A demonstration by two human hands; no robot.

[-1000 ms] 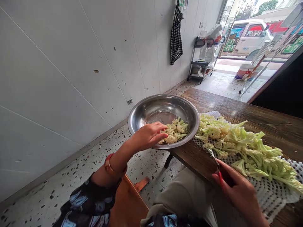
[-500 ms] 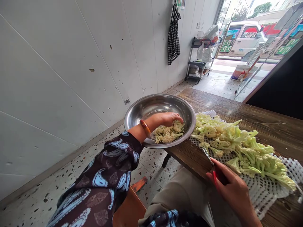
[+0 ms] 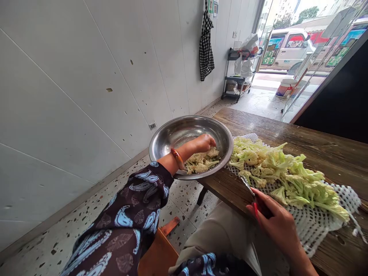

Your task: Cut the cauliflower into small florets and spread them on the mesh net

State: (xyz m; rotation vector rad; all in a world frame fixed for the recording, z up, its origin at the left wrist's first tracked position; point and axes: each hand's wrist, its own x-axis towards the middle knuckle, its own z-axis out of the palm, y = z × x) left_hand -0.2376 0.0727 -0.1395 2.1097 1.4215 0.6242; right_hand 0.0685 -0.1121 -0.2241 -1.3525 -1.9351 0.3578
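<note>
My left hand point(image 3: 203, 143), with a brown bangle point(image 3: 177, 158) at the wrist, is inside a wide steel bowl point(image 3: 163, 138). Its fingers curl downward over cut cauliflower florets point(image 3: 201, 162) in the bowl; the fingertips are hidden, so I cannot make out what they hold. My right hand point(image 3: 276, 220) is closed around red-handled scissors point(image 3: 247, 185), their metal blades pointing up and left at the table's near edge. Beyond the blades, a heap of pale green and cream cauliflower pieces point(image 3: 299, 184) lies on white foam netting point(image 3: 310, 226).
The bowl overhangs the left corner of the dark wooden table point(image 3: 287, 132). Below stand an orange stool point(image 3: 159, 251) and my legs point(image 3: 218, 234). A white wall point(image 3: 86, 69) runs along the left. A cart with bags point(image 3: 238, 76) and a bucket point(image 3: 286, 88) stand near the glass door.
My left hand has lowered slightly, its fingers going from stretched out to curled over the florets. My right hand keeps the scissors in nearly the same place. The view has shifted a little.
</note>
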